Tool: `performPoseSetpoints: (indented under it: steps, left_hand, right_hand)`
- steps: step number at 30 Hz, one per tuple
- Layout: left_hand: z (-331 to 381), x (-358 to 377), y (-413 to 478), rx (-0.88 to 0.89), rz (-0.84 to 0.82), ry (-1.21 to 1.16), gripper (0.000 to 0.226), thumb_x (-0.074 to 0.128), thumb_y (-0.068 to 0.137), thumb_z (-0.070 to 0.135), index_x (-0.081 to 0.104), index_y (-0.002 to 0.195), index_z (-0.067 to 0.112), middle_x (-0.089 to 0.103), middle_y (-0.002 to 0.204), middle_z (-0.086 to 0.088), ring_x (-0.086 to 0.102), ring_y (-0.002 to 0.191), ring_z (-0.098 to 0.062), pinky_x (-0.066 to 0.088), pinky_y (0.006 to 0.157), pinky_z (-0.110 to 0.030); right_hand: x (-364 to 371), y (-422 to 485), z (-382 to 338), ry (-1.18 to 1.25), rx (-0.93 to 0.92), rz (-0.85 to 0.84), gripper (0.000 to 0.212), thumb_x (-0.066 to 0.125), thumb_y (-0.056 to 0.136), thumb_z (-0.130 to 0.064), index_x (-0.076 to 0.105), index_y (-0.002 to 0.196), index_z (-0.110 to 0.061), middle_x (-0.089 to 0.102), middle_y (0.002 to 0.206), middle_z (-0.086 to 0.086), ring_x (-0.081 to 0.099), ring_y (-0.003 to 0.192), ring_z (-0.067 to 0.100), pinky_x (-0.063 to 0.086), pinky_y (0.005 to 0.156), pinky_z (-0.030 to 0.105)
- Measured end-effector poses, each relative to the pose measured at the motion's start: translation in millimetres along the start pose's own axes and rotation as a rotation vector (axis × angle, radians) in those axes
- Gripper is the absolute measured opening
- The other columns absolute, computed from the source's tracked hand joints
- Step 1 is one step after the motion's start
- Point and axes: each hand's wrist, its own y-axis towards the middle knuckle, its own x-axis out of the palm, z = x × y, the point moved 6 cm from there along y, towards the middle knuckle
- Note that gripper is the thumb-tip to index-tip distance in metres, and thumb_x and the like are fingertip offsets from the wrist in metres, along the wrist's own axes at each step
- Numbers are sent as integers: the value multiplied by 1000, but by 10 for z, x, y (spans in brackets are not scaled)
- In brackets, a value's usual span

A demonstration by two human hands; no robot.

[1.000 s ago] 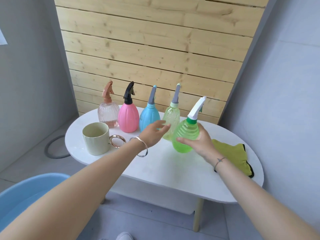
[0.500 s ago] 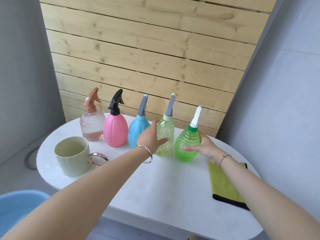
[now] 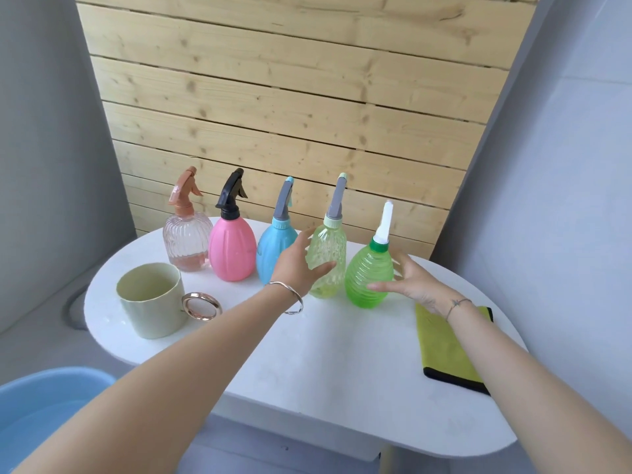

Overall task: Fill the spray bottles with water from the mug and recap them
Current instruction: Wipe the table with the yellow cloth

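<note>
**A:** Where do the spray bottles stand?

**B:** Five in a row along the far edge of the white desk (image 3: 307,371), all upright and capped. From the left end there is a clear bottle (image 3: 186,241) with a peach trigger and a pink bottle (image 3: 232,251) with a black one. Then come a blue bottle (image 3: 272,249) and a pale yellow-green bottle (image 3: 330,248), both with grey triggers, and a bright green bottle (image 3: 367,275) with a white nozzle.

**A:** And the mug?

**B:** The mug (image 3: 150,302), pale green with a ring handle, sits near the left edge, in front of the clear bottle and apart from it.

**A:** What about the grips?

**B:** The left grip (image 3: 297,268) is released, fingers spread, thumb across the front of the pale yellow-green bottle. Whether it touches, I cannot tell. The right grip (image 3: 410,285) is released too, fingers splayed just beside the bright green bottle on its right, thumb low in front of it, holding nothing.

**A:** Anything else?

**B:** A yellow-green cloth (image 3: 448,343) lies flat at the right edge, and a blue basin (image 3: 44,405) sits on the floor below the desk's near left edge.
</note>
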Motion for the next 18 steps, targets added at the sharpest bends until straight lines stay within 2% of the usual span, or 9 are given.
performPoseSetpoints:
  steps: [2,4,6,9,11,13,16,18]
  left_hand:
    - [-3,-27,-121,13,16,-35,75,75,83,30,34,146,23,49,142,-4,52,124,-24,46,101,-43]
    - [-4,-37,-304,21,59,-31,71,71,85,32,34,145,22,48,141,0,55,118,-21,48,98,-42]
    - [-2,2,-490,31,114,-25,65,68,88,32,35,143,20,47,140,4,56,114,-18,49,95,-40]
    - [77,186,-684,56,137,-47,58,64,91,31,37,141,19,46,141,6,54,117,-16,47,94,-35]
    - [201,395,-783,83,66,-11,56,60,93,33,37,143,19,45,143,5,51,123,-16,44,97,-33]
    - [329,674,-903,130,-94,104,53,51,98,35,35,146,19,43,147,3,42,133,-17,37,105,-32]
    - [421,1072,-1152,217,-406,317,49,36,104,31,27,151,18,31,157,1,24,145,-16,17,114,-25]
    - [437,1244,-1294,278,-523,405,50,30,106,28,21,153,18,21,160,1,16,148,-17,8,118,-26]
  right_hand:
    - [-192,-217,94,-72,-19,153,83,78,77,-24,32,146,-25,35,141,-16,32,131,1,27,109,23]
    - [-433,-534,257,-262,-49,383,62,69,86,-31,41,141,-25,39,142,-15,33,132,2,24,108,22]
    - [-573,-823,513,-458,-23,492,51,57,93,-36,44,141,-22,38,149,-7,30,139,10,21,113,27]
    - [-477,-1004,958,-724,118,337,54,38,98,-44,31,148,-24,19,159,-3,12,147,13,7,119,33]
    - [-400,-1063,1081,-857,170,271,55,27,100,-47,19,151,-28,5,161,-5,1,148,12,0,119,33]
    - [-360,-1125,1056,-911,199,255,56,22,101,-48,11,153,-30,-2,161,-5,-4,148,13,-3,119,34]
    - [-235,-1254,980,-936,230,240,56,19,101,-48,5,153,-30,-5,161,-4,-5,148,15,-4,118,35]
    - [-92,-1391,940,-950,211,242,56,19,101,-48,5,153,-30,-5,161,-5,-5,148,14,-4,118,34]
